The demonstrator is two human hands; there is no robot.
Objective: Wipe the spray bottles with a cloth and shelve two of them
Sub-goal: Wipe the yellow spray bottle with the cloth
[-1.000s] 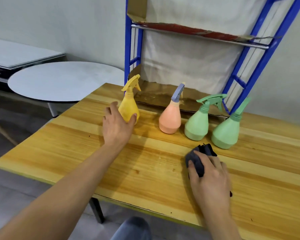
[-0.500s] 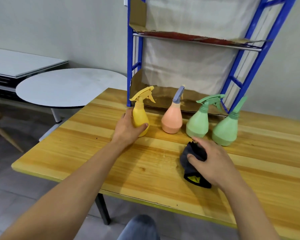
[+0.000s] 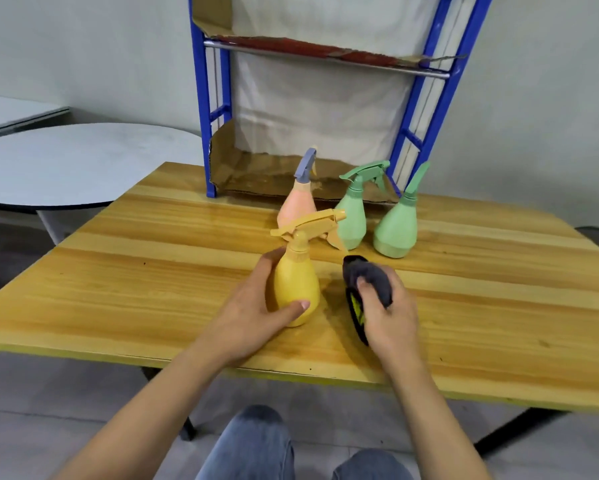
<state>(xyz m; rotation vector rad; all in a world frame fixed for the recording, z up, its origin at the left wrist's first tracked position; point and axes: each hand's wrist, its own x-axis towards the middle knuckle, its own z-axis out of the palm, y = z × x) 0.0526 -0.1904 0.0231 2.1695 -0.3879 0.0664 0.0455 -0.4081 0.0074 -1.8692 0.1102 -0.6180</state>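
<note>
Left grip [image 3: 253, 317]: yellow bottle [image 3: 296, 289]; right grip [image 3: 390, 317] half-hides cloth [image 3: 367, 275].

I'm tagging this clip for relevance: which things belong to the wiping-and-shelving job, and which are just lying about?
Job: yellow bottle in left hand; dark cloth in right hand; pink bottle; middle green bottle; end green bottle; blue rack.
Lying about: round grey table.

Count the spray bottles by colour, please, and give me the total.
Yellow bottle: 1
Pink bottle: 1
Green bottles: 2
Total: 4
</note>
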